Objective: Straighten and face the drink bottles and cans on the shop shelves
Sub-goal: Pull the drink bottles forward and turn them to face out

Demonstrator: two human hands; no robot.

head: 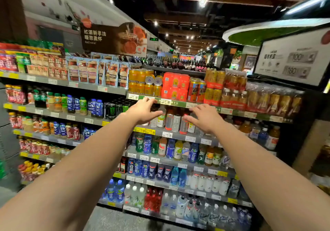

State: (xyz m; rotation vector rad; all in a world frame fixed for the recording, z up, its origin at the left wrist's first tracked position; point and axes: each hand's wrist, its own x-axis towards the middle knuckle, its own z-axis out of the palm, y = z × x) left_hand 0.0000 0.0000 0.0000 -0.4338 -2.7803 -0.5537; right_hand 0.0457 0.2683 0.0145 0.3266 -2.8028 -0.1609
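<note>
Both my arms reach toward the second shelf [178, 135] of a drinks unit. A row of slim silver and red-trimmed cans and bottles [174, 122] stands there. My left hand [144, 112] hovers at the left end of that row, fingers spread and loosely bent, thumb near a pale bottle [161, 119]; it holds nothing. My right hand [204, 118] is at the right end, fingers extended toward the cans, also holding nothing. Whether either hand touches a bottle cannot be told.
Above are orange and red canned-drink packs [175, 87]. Below are shelves of blue and green sports bottles [169, 147] and water bottles [180, 204]. A second shelving bay [53, 112] with small bottles and black cans stands to the left. A white sign [292, 59] hangs at right.
</note>
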